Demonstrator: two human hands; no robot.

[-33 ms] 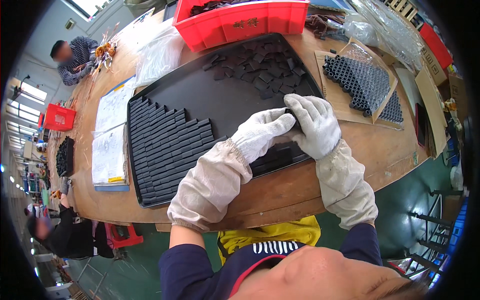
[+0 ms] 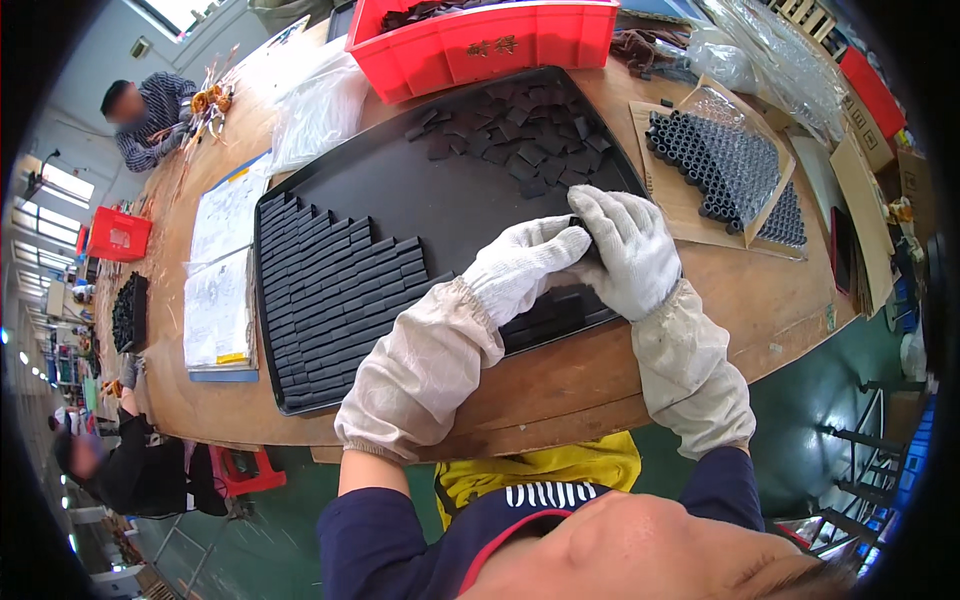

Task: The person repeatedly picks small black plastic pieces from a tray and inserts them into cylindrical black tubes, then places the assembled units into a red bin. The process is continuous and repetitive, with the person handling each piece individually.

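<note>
Both my hands wear white knit gloves and meet over the right part of a large black tray. Between their fingertips is a small black piece, mostly hidden by the gloves. My left hand pinches toward it with thumb and fingers together. Curled over its other side is my right hand. Small black tubes lie in tight stepped rows on the tray's left. Loose flat black pieces are scattered at its far right, and more dark pieces lie beneath my wrists.
Behind the tray stands a red bin of dark pieces. Cardboard with upright black tubes, partly under bubble wrap, lies right. An open paper binder and clear plastic bags are left. Two people are at the left.
</note>
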